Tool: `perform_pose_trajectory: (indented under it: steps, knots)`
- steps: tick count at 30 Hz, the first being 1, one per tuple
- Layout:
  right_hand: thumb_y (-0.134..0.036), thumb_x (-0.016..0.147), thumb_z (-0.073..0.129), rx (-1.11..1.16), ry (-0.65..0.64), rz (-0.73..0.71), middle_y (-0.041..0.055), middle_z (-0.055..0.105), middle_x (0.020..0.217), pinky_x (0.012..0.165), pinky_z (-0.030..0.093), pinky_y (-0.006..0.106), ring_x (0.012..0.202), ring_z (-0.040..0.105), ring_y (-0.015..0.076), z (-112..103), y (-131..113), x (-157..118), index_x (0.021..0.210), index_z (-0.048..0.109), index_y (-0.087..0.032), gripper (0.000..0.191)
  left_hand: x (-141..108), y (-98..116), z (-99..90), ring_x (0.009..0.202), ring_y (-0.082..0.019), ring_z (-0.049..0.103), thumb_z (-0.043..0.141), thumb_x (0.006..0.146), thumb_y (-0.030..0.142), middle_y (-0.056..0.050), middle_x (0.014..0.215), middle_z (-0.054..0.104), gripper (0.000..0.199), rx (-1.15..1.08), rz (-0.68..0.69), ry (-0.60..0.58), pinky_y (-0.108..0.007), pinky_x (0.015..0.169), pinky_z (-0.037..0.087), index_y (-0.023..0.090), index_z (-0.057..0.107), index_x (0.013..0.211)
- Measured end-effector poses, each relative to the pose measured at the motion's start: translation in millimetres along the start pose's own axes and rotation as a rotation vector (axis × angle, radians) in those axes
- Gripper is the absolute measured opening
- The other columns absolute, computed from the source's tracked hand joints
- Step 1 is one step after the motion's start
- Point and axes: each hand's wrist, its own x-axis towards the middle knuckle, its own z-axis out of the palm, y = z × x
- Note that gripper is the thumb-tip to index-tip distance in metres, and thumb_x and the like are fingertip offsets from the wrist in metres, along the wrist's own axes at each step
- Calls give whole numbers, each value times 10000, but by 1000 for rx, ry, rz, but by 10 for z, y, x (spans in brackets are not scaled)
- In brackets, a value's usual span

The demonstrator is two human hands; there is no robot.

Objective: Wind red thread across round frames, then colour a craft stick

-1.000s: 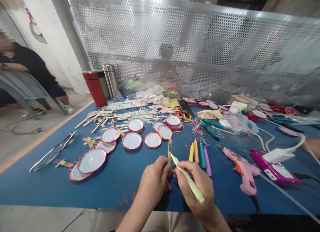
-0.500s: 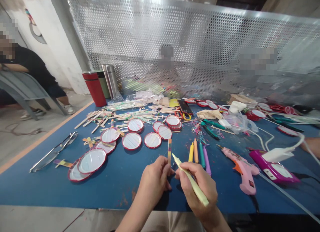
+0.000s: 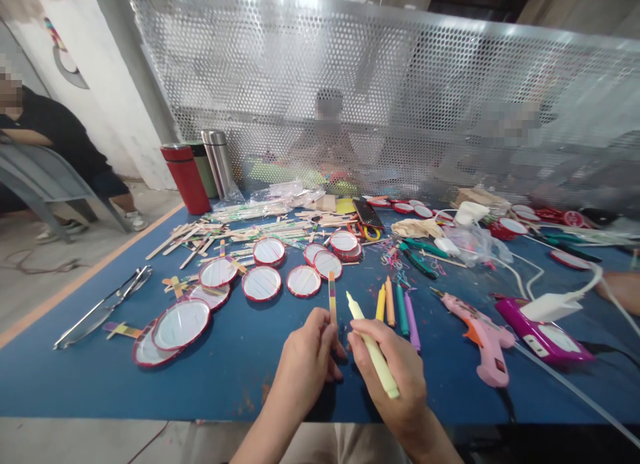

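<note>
Near the front edge of the blue table, my left hand (image 3: 309, 354) pinches a popsicle stick (image 3: 332, 296) coloured in orange and purple bands, held upright. My right hand (image 3: 393, 367) grips a pale yellow marker (image 3: 374, 352) like a pen, its tip pointing up and left, a little apart from the stick. Just beyond my right hand lie a yellow marker (image 3: 381, 305), an orange marker (image 3: 389, 303), a teal marker (image 3: 402, 311) and a purple marker (image 3: 413, 323). Several round, red-rimmed discs (image 3: 261, 283) lie beyond my left hand.
A pink glue gun (image 3: 480, 341) and a purple power strip (image 3: 543, 334) with cables lie to the right. Metal tongs (image 3: 103, 309) rest at left. Plain sticks (image 3: 187, 241), pliers (image 3: 417, 261) and a red flask (image 3: 186, 179) stand farther back, before a perforated metal screen (image 3: 280, 64).
The marker's tip has drawn slightly away from the stick, and the marker is tilted more upright. Both hands keep their holds. The whole view has shifted a little.
</note>
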Motion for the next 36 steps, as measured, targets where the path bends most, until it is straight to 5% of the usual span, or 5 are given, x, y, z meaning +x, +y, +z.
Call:
perform_pose_trajectory:
  steps: [7, 16, 22, 28, 36]
  knots:
    - [-108, 888, 497, -106, -62, -25, 76, 698, 925, 790, 542, 333, 872, 670, 197, -106, 134, 27, 1128, 572, -188, 264, 6, -6, -14, 432, -102, 592, 354, 918, 410, 57, 580, 577, 222, -47, 17, -27, -175, 417, 445, 217, 462, 893]
    - [-11, 820, 425, -776, -386, 11, 104, 707, 891, 772, 490, 417, 904, 599, 288, -724, 667, -114, 1119, 597, -141, 368, 6, 0, -29, 463, -82, 597, 416, 863, 316, 6, 743, 676, 140, -80, -15, -42, -180, 454, 460, 197, 489, 857]
    - [0, 804, 470, -969, -455, 14, 76, 710, 892, 694, 480, 389, 858, 618, 275, -722, 728, -165, 1078, 624, -172, 359, -8, 26, -33, 466, -93, 610, 453, 838, 322, 11, 677, 647, 174, 1, -2, -40, -179, 456, 460, 185, 518, 752]
    - [-10, 834, 449, -975, -412, 48, 106, 692, 953, 748, 466, 389, 879, 622, 264, -716, 633, -138, 1130, 610, -160, 369, -13, 54, -29, 370, -114, 548, 451, 834, 345, 73, 402, 483, 190, 50, -42, -19, -174, 397, 429, 194, 531, 749]
    - [-288, 961, 404, -610, -158, 205, 43, 661, 715, 634, 435, 294, 674, 630, 186, -622, 434, -201, 843, 640, -185, 284, -32, 34, -27, 370, -89, 551, 415, 851, 319, 54, 541, 578, 199, 101, 4, -54, -162, 379, 394, 205, 484, 703]
